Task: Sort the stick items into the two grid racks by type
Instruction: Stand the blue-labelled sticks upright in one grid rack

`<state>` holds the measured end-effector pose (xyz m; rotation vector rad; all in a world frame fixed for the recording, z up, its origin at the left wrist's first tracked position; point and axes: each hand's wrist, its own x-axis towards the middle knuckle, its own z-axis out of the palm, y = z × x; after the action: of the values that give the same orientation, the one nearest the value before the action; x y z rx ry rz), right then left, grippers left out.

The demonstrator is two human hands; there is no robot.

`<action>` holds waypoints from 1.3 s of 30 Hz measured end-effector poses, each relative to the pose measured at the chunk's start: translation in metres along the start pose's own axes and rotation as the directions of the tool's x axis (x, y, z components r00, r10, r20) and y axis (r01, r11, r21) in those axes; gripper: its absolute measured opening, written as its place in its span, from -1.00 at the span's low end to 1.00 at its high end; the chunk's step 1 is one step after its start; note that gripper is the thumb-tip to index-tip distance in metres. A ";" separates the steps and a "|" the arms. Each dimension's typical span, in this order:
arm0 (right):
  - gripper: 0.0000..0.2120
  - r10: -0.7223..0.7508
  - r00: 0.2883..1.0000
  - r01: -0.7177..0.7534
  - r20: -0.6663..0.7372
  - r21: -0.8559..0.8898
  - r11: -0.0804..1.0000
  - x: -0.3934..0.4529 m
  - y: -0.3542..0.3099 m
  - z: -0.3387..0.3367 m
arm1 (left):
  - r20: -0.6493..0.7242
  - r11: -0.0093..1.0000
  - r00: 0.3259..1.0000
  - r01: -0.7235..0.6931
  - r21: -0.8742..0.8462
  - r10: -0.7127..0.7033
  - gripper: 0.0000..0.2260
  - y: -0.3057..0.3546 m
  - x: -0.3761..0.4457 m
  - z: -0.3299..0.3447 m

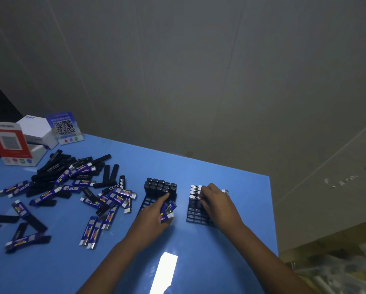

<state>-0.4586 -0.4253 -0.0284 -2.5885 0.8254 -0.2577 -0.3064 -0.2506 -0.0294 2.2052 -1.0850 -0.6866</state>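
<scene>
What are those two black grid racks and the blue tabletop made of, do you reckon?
Left rack and right rack: probably moulded plastic, matt black, with thin even bars. Tabletop: a smooth glossy blue surface, perhaps laminate or acrylic, as it mirrors a bright light.

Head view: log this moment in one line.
left hand holds blue sticks | right hand at right rack | left rack partly filled

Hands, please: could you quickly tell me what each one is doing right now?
Left hand: grips blue sticks.
Right hand: fingers curled over the right rack; grasp cannot be told.
</scene>
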 end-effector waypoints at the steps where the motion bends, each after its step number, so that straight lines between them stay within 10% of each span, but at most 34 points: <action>1: -0.97 -0.011 1.000 0.011 0.001 -0.027 1.000 0.000 -0.001 0.000 | 0.003 1.000 1.000 0.000 0.003 0.000 -0.37 0.000 0.000 0.000; 12: -0.92 -0.014 0.999 0.021 0.044 -0.163 0.986 0.001 -0.005 -0.002 | 0.017 1.000 1.000 -0.013 0.014 0.013 -0.34 0.005 -0.007 -0.001; 18: -0.96 0.050 0.999 -0.044 -0.019 0.208 0.977 -0.005 -0.011 -0.015 | 0.000 0.999 0.999 -0.040 0.028 0.040 -0.35 0.011 -0.006 0.003; 23: -0.91 0.072 0.977 -0.195 0.202 0.705 0.682 -0.017 -0.030 -0.032 | 0.022 0.998 0.998 -0.060 0.032 0.059 -0.35 0.023 -0.003 0.013; 39: -0.93 0.004 0.969 -0.195 0.248 0.753 0.629 -0.032 -0.025 -0.033 | 0.070 0.991 0.994 -0.088 0.099 0.082 -0.31 0.035 0.007 0.035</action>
<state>-0.4811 -0.3990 0.0106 -1.6981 0.5848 -0.2161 -0.3442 -0.2833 -0.0309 2.2208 -1.2656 -0.6848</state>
